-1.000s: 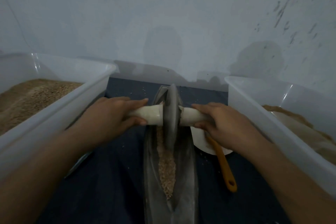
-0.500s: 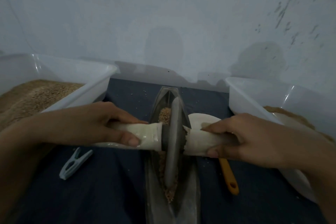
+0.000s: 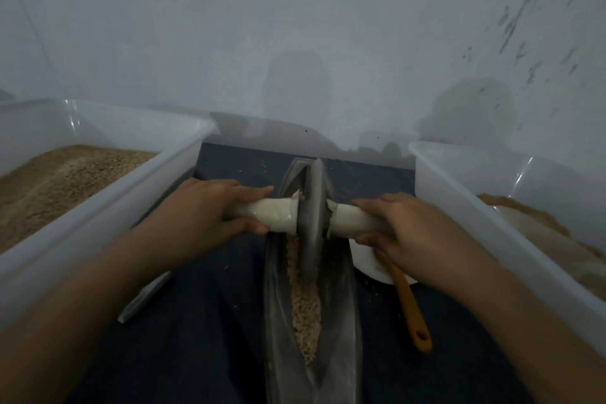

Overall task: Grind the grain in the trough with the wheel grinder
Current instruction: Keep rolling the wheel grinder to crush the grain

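Right now both hands, left & right, have fingers wrapped round the axle w/ the wheel at the trough's far end; grain lies nearer, so overshoot could ride it off the tip

Light: dim, bluish, even.
Shadows: soft blotches on the pale blue-grey wall.
Glare: small glints on the clear plastic tub rims below that wall.
Blur: forearms smeared; edges bowed.

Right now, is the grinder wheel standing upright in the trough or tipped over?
Upright. The wheel stands on edge in the trough at its far end, over the grain, its handle level between both hands.
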Demonstrator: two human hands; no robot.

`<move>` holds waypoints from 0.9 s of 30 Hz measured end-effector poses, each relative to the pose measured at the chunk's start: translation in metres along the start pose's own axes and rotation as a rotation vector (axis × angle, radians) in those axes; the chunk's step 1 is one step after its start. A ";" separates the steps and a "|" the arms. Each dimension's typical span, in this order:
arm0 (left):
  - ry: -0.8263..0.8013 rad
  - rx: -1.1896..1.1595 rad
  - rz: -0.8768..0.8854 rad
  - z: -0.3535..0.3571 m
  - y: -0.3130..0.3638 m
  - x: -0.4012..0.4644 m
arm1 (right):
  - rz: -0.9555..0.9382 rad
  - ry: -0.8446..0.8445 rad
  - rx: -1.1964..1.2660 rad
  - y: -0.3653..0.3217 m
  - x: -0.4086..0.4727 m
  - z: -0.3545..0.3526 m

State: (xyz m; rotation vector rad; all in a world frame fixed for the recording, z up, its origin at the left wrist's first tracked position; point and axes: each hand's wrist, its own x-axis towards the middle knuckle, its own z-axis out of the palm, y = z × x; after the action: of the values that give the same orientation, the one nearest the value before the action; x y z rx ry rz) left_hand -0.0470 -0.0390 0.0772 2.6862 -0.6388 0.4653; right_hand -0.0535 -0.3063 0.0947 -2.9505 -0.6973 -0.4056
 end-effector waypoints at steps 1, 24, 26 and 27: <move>-0.084 -0.098 -0.013 -0.008 0.001 -0.002 | -0.016 -0.049 0.015 0.000 -0.004 -0.006; -0.114 -0.142 -0.017 -0.010 0.003 -0.004 | -0.007 -0.089 0.093 0.006 -0.004 -0.006; -0.263 -0.261 -0.026 -0.020 0.003 -0.008 | -0.047 -0.206 0.150 0.007 -0.013 -0.021; -0.319 -0.286 -0.005 -0.025 0.003 -0.010 | -0.071 -0.279 0.181 0.007 -0.017 -0.029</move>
State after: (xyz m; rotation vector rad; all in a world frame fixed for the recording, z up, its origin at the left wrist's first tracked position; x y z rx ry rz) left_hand -0.0629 -0.0281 0.0964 2.5019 -0.7229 -0.0594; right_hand -0.0717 -0.3237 0.1175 -2.8415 -0.8201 0.0657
